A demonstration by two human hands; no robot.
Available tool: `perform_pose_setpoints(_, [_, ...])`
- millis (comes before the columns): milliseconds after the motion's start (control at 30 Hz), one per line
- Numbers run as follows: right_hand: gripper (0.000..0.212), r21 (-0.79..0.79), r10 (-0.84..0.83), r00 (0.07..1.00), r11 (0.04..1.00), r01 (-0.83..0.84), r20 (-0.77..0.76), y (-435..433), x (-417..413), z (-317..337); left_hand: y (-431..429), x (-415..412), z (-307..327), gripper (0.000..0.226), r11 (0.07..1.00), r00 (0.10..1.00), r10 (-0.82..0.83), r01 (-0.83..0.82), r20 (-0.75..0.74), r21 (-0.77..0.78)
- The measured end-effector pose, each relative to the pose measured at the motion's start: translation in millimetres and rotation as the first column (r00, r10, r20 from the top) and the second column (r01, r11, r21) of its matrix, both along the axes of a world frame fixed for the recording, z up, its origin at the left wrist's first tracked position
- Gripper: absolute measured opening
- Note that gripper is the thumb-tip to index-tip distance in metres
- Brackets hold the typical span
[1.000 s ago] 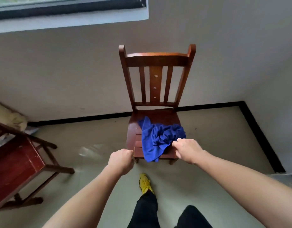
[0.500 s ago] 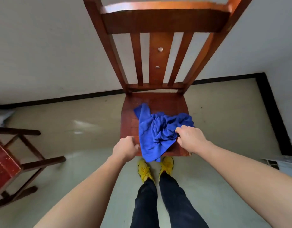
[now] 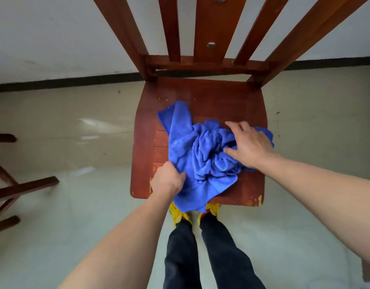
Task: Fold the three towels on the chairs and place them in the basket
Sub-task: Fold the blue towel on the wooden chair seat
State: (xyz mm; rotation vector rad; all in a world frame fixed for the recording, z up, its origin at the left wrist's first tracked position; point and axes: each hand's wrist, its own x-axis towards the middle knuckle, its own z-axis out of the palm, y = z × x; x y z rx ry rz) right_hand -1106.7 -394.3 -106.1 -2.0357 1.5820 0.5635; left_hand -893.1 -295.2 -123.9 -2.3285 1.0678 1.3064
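Observation:
A crumpled blue towel [image 3: 202,155] lies on the seat of a brown wooden chair [image 3: 217,97], one corner hanging over the front edge. My left hand [image 3: 168,180] is closed on the towel's left edge near the seat's front. My right hand [image 3: 247,142] rests on top of the towel's right side with fingers spread and curling into the cloth. No basket and no other towel are in view.
The chair's slatted back [image 3: 209,28] rises toward a white wall. Legs of a second dark wooden piece of furniture [image 3: 15,188] stand at the left. My legs and yellow shoes [image 3: 182,215] are right in front of the seat on a pale floor.
I have stepped up close to the chair. My left hand moved from the seat edge onto the towel's left edge and gripped it; my right hand slid further onto the towel, fingers spreading.

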Motion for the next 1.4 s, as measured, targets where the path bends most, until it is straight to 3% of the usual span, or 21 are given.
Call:
perform_pose_setpoints(67, [0.05, 0.054, -0.057, 0.998, 0.997, 0.057, -0.014, 7, 1, -8, -5, 0, -4, 0.025, 0.999, 0.999, 0.005, -0.003, 0.035, -0.052])
perform_pose_setpoints(133, [0.031, 0.07, -0.354, 0.933, 0.934, 0.35, 0.056, 19, -1, -11, -15, 6, 2, 0.022, 0.992, 0.997, 0.038, -0.031, 0.061, -0.12])
perform_pose_setpoints(167, [0.025, 0.088, -0.585, 0.802, 0.811, 0.579, 0.115, 25, -3, -11, -21, 11, 6, 0.022, 0.985, 0.995, 0.065, -0.052, 0.079, -0.162])
perform_pose_setpoints(200, [0.02, 0.124, -0.771, 0.615, 0.634, 0.763, 0.165, 33, -3, -10, -29, 17, 11, 0.022, 0.972, 0.989, 0.109, -0.084, 0.102, -0.219])
perform_pose_setpoints(233, [0.015, 0.175, -0.882, 0.428, 0.461, 0.87, 0.197, 42, -3, -8, -37, 23, 16, 0.022, 0.949, 0.978, 0.168, -0.127, 0.121, -0.289])
perform_pose_setpoints(267, [0.009, 0.234, -0.931, 0.307, 0.349, 0.907, 0.198, 52, -1, -7, -46, 29, 21, 0.02, 0.913, 0.964, 0.234, -0.174, 0.127, -0.368])
perform_pose_setpoints(300, [0.005, 0.297, -0.948, 0.263, 0.307, 0.904, 0.179, 60, 2, -8, -55, 34, 26, 0.018, 0.87, 0.95, 0.29, -0.21, 0.119, -0.447])
perform_pose_setpoints(400, [0.009, 0.442, -0.933, 0.342, 0.355, 0.824, 0.112, 64, 7, -6, -71, 44, 38, 0.013, 0.768, 0.97, 0.229, -0.126, 0.085, -0.628])
perform_pose_setpoints(467, [0.024, 0.373, -0.853, 0.504, 0.514, 0.773, 0.132, 44, 9, -1, -62, 46, 39, 0.013, 0.74, 0.995, 0.015, 0.055, 0.098, -0.67])
perform_pose_setpoints(533, [0.035, 0.196, -0.752, 0.634, 0.659, 0.726, 0.18, 13, 14, 5, -41, 44, 30, 0.008, 0.741, 0.955, -0.259, 0.294, 0.148, -0.604])
perform_pose_setpoints(633, [0.044, 0.061, -0.65, 0.712, 0.749, 0.66, 0.264, -36, 37, 7, -7, 37, 18, 0.003, 0.748, 0.855, -0.503, 0.505, 0.128, -0.431])
perform_pose_setpoints(700, [0.05, 0.071, -0.55, 0.781, 0.828, 0.556, 0.296, -60, 62, 2, 7, 32, 11, 0.003, 0.789, 0.881, -0.47, 0.443, 0.046, -0.426])
perform_pose_setpoints(767, [0.06, 0.117, -0.441, 0.853, 0.897, 0.426, 0.281, -68, 84, -4, 11, 29, 7, 0.004, 0.842, 0.955, -0.295, 0.261, 0.002, -0.472])
perform_pose_setpoints(833, [0.056, 0.146, -0.337, 0.921, 0.939, 0.312, 0.197, -59, 90, -11, 7, 32, 8, 0.016, 0.829, 0.995, -0.076, 0.097, 0.061, -0.551])
perform_pose_setpoints(900, [0.035, 0.11, -0.319, 0.932, 0.946, 0.303, 0.17, -37, 82, -14, -1, 43, 6, 0.04, 0.803, 0.987, 0.037, 0.062, 0.154, -0.593])
perform_pose_setpoints(967, [0.02, 0.037, -0.412, 0.875, 0.908, 0.417, 0.254, -9, 61, -9, -12, 54, 6, 0.056, 0.847, 0.981, -0.014, 0.113, 0.191, -0.52])
perform_pose_setpoints(1067, [0.009, 0.032, -0.528, 0.807, 0.841, 0.54, 0.266, 31, 17, -2, -20, 54, 8, 0.041, 0.875, 0.938, -0.29, 0.34, 0.189, -0.343])
perform_pose_setpoints(1167, [0.009, 0.15, -0.489, 0.871, 0.865, 0.478, 0.042, 51, -19, 0, -17, 36, 17, 0.03, 0.807, 0.863, -0.48, 0.506, 0.159, -0.306])
perform_pose_setpoints(1233, [0.019, 0.064, -0.443, 0.896, 0.894, 0.443, -0.008, 40, -26, -1, -12, 26, 21, 0.025, 0.825, 0.889, -0.439, 0.457, 0.132, -0.332])
perform_pose_setpoints(1333, [0.021, -0.145, -0.474, 0.869, 0.859, 0.492, 0.142, -1, -13, -4, -18, 30, 18, 0.02, 0.894, 0.977, -0.149, 0.199, 0.151, -0.402])
perform_pose_setpoints(1400, [0.029, -0.126, -0.474, 0.848, 0.851, 0.51, 0.236, -31, 5, -10, -24, 38, 11, 0.03, 0.897, 0.955, -0.196, 0.266, 0.224, -0.352])
